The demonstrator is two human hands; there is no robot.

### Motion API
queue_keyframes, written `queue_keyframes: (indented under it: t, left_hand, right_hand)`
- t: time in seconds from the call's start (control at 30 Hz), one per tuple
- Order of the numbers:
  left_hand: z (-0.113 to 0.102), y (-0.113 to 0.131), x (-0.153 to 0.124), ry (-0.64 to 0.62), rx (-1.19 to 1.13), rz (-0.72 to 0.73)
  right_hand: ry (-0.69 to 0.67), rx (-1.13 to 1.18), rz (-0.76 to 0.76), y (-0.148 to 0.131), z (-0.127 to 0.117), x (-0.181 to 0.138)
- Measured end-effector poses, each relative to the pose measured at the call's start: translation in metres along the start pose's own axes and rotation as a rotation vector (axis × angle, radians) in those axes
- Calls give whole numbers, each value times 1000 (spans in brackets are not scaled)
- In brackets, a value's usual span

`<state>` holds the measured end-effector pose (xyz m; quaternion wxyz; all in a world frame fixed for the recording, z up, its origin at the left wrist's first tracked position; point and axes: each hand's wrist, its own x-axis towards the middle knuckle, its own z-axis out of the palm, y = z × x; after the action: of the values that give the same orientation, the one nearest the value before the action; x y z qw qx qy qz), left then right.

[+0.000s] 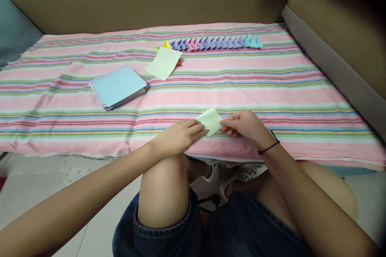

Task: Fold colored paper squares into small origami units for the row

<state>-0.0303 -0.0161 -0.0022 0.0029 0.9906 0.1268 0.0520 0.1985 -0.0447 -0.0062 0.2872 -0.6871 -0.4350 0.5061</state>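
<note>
Pale green paper [211,119] lies near the front edge of the striped cloth [241,92], between two hands. From the left, a stack of coloured paper [119,85] sits back from that edge, then a larger pale green sheet [164,63]. The left hand [183,134] rests fingers on the small paper's left side; whether it grips, I can't tell. The right hand [245,124] pinches the right corner, cloth stretching wide between it and the sofa armrest [337,64].

Dim, even light casts soft shadows, while the view's upper right corner darkens and blurs.
</note>
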Motion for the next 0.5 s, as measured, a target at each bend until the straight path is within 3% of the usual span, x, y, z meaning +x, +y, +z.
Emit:
queue_keyframes:
  t: [0.27,0.37,0.5]
  left_hand:
    - [-6,16,-2,-41,55,-48]
    - [-6,15,-6,5,-38,-54]
    - [-2,12,-11,82,-198,-178]
  right_hand:
    - [3,-3,12,-2,0,0]
    - [2,5,12,-2,-1,-1]
    - [5,8,13,-1,-1,0]
